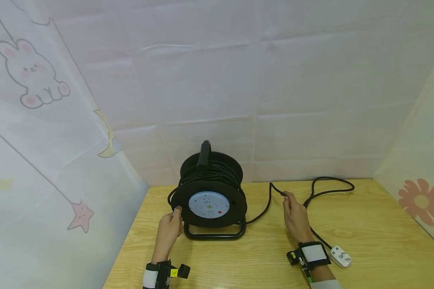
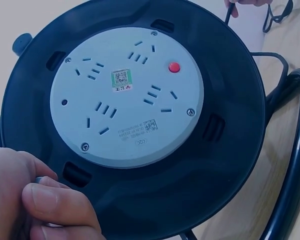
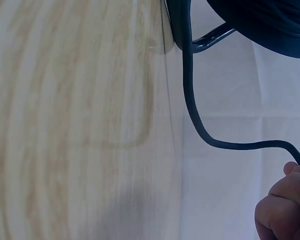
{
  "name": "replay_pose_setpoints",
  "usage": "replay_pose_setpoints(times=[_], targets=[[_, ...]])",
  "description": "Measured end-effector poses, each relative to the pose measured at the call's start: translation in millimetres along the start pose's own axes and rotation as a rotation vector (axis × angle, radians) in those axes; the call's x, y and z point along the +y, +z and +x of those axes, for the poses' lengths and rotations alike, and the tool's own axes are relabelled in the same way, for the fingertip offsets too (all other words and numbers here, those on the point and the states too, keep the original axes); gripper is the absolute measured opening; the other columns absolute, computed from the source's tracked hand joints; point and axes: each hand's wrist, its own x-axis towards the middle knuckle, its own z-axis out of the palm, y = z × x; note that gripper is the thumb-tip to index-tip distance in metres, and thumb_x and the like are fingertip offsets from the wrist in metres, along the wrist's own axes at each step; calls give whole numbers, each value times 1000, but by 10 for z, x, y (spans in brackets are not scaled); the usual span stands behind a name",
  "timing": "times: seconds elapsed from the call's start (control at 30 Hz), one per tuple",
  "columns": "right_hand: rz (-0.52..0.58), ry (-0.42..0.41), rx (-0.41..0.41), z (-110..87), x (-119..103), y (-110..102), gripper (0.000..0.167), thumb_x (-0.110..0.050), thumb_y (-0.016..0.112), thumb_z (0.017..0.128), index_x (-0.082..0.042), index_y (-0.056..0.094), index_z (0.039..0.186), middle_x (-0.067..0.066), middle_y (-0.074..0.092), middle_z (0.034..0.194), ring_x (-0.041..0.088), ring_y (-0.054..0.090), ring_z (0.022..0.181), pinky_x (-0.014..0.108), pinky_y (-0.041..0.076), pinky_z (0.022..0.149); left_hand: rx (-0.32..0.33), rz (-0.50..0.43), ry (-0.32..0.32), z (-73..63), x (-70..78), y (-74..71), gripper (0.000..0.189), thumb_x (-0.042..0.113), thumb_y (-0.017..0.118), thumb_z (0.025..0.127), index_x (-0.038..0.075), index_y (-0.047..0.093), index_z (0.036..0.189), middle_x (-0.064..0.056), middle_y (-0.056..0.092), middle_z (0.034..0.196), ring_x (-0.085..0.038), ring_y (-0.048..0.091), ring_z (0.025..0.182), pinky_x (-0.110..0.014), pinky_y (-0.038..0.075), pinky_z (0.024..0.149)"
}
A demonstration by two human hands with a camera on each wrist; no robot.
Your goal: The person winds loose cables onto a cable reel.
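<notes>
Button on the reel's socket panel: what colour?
The button is red, clearest in the left wrist view.

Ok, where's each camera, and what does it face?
Head: worn on head, facing forward and down at reel; left hand and right hand show.
Left wrist: on that wrist, facing socket panel; left hand, part of right hand show.
Right wrist: on that wrist, facing table and cable; right hand shows.
Head and left wrist share the socket panel.

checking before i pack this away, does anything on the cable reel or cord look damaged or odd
Nothing stands out: the cable reel stands upright, the black cord shows no break between reel and right hand, and the white plug looks intact.
</notes>
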Motion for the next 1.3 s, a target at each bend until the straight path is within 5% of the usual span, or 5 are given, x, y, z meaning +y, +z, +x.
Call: replay_pose_setpoints(times=[1.3], targets=[[-12,38,-11,-5,-8,5,39,-17,37,117,8,59,137,-3,40,60,3,29,46,24,29,45,-4,-102,9,15,128,-29,59,35,43,114,14,38,59,7,34,49,-10,30,45,-25,31,51]])
